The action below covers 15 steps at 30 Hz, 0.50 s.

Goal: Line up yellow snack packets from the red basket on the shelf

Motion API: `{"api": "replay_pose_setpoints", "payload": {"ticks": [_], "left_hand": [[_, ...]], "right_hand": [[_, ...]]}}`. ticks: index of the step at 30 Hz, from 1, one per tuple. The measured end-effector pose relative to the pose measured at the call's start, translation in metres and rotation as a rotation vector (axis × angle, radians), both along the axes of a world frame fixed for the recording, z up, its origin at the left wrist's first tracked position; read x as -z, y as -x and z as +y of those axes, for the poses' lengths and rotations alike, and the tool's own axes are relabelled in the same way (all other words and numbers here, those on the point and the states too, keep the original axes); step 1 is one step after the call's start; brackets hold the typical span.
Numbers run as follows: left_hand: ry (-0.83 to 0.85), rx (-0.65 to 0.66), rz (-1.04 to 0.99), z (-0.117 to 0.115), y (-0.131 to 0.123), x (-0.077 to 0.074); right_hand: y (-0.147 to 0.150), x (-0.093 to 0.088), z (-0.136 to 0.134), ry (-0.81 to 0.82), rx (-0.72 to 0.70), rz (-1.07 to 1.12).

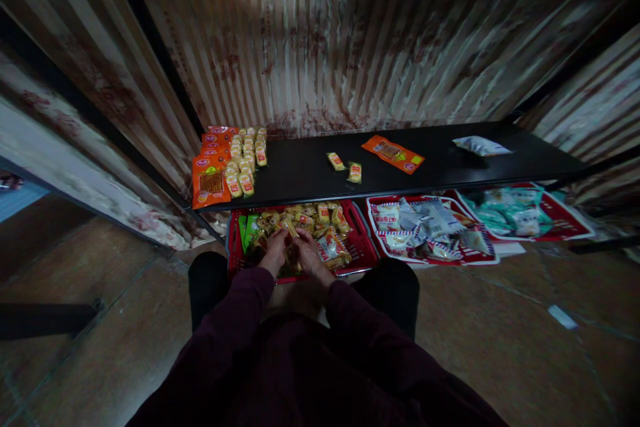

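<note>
Left grip (274, 252) and right grip (309, 252): nearly together inside the red basket (364, 243), fingertips pinched on a small yellow snack (291, 227) between them. Basket's right wall stands well apart from my right grip. Shelf (300, 180) edge runs just beyond both; a black stretch separates stacked snacks (247, 160), ahead-left, from two loose snacks (355, 172), ahead-right.

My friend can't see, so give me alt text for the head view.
A person's bare left hand and right hand meet among small gold-wrapped snacks in a red plastic basket. Above, a flat black shelf holds more snacks and flat orange packets; red baskets of white packets and green packets sit rightward.
</note>
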State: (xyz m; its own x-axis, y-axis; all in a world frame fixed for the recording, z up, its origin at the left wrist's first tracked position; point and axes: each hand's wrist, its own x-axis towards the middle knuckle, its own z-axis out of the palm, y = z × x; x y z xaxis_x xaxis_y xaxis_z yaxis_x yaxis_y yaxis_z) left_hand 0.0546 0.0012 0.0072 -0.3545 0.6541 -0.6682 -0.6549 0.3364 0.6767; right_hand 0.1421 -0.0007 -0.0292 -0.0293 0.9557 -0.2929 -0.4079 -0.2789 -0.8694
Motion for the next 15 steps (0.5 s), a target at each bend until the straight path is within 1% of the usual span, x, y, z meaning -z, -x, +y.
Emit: {"api": "replay_pose_setpoints", "payload": {"ticks": [4, 8, 12, 15], "left_hand": [[-0.001, -0.013, 0.005, 0.0, 0.0, 0.004], [-0.014, -0.027, 0.024, 0.001, 0.0, 0.01], [-0.033, -0.024, 0.03, 0.003, -0.001, 0.014], [-0.05, -0.023, 0.014, 0.004, -0.001, 0.015]], "right_hand": [[0.002, -0.002, -0.002, -0.076, 0.017, -0.092], [0.004, -0.003, -0.003, -0.176, 0.034, -0.258], [0.004, -0.004, -0.002, -0.22, 0.028, -0.38], [0.004, -0.003, -0.002, -0.255, 0.021, -0.467]]}}
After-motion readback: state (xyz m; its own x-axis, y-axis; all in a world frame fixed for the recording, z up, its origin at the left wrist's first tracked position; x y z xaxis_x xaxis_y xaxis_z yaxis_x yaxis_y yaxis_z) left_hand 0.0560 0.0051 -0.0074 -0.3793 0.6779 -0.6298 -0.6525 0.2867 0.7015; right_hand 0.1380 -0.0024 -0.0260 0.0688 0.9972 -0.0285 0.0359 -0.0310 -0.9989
